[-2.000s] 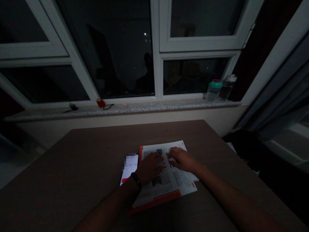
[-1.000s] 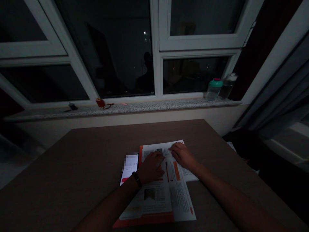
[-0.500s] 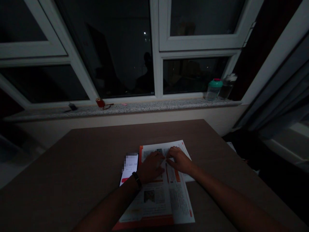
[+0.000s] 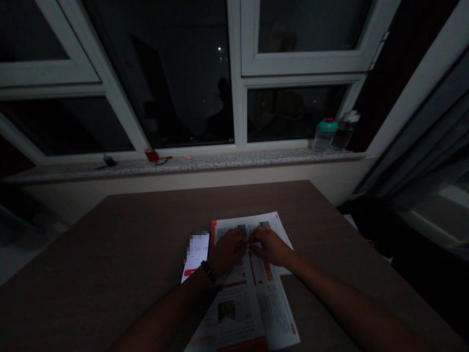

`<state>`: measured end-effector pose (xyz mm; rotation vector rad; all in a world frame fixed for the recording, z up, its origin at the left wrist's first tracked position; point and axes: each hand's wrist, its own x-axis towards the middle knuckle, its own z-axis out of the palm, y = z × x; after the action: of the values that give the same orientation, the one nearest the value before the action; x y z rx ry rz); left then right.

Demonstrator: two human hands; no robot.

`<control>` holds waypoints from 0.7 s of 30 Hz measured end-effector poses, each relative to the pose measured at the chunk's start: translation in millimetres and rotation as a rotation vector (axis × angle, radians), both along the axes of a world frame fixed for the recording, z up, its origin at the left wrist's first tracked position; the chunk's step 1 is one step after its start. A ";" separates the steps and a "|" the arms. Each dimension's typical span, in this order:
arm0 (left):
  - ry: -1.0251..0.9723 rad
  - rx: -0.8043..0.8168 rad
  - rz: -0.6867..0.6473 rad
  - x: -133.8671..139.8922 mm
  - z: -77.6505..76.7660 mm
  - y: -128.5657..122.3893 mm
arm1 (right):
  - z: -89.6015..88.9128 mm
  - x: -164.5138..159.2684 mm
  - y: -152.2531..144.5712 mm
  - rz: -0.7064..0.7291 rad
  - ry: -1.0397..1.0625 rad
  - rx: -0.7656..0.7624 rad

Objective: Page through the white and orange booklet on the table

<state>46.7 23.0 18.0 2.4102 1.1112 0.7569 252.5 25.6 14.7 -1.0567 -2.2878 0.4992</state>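
Printed sheets of paper [image 4: 240,322] with orange bands, text and pictures lie on the brown table. Over their upper half my left hand [image 4: 230,249], with a dark band on its wrist, has its fingers curled and pinched on the paper. My right hand [image 4: 269,246] meets it from the other side, thumb and fingertips pressed together on the same sheet. The fingertips of both hands almost touch, and the dim light hides the exact grip. A lit phone [image 4: 196,256] lies just left of the sheets, close to my left wrist.
Behind the table [image 4: 154,215] runs a speckled windowsill [image 4: 220,160]. On it stand a green-lidded shaker bottle [image 4: 324,134], a clear bottle [image 4: 344,131] and a small red object [image 4: 151,155]. A grey curtain [image 4: 428,127] hangs at the right.
Both hands have drawn closer together, the left still pinching near the same place. The lower part of the sheets has shifted toward me and slightly right, and its bottom left edge lies differently.
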 end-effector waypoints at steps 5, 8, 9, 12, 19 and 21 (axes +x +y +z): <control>-0.011 0.012 0.015 0.4 -1.8 -0.5 | 0.6 -2.1 -0.7 0.014 -0.028 0.008; -0.009 0.017 0.004 0.9 -2.5 0.5 | -0.7 -3.7 -0.6 0.008 -0.043 0.023; -0.009 0.019 0.004 1.1 -2.4 0.8 | -1.0 -4.4 -0.7 -0.002 -0.051 0.028; -0.007 0.015 0.010 1.6 -1.2 1.0 | 0.0 -6.3 -1.6 -0.021 -0.076 0.033; 0.001 0.019 -0.003 2.6 3.7 -1.7 | 5.6 -7.7 -4.9 0.014 -0.088 0.057; -0.013 0.008 -0.002 2.8 4.1 -2.2 | 5.3 -7.6 -4.8 0.026 -0.091 0.075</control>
<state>49.6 20.8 22.1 2.4097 1.1029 0.7764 244.9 20.8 20.0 -1.0341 -2.3828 0.3798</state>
